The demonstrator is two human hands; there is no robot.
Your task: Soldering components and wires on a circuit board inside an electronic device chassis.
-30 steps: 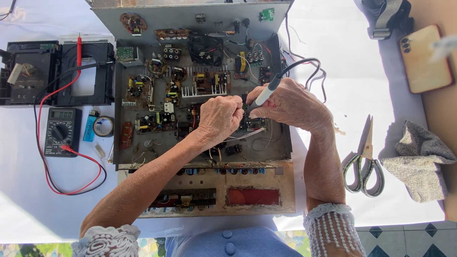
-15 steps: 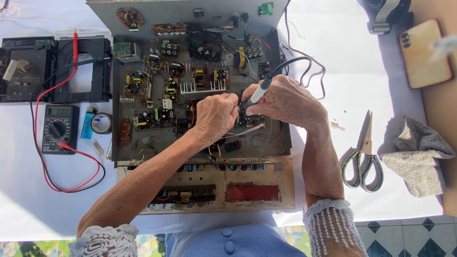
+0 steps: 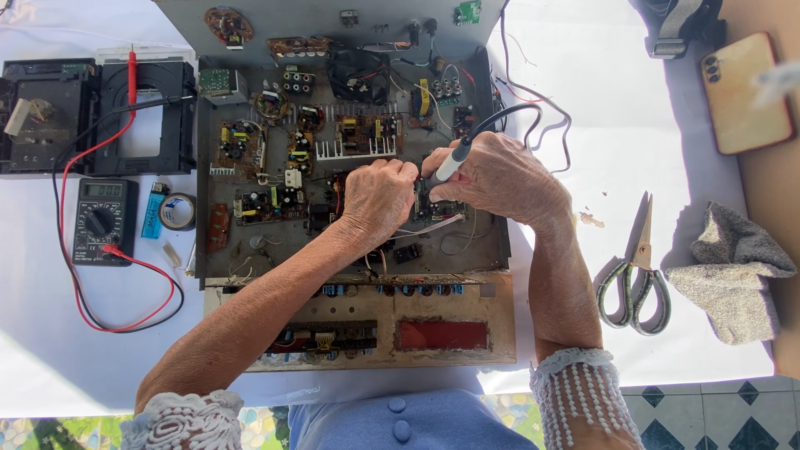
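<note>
right hand [image 3: 500,179] grips soldering iron [image 3: 452,162] | left hand [image 3: 379,200] pinched, contents unclear | scissors [image 3: 635,275], multimeter [image 3: 102,221] aside

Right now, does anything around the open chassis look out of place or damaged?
Little stands out. Small brownish scraps lie loose on the white cloth between the right hand and the scissors. The multimeter leads sprawl in loops left of the chassis.
</note>
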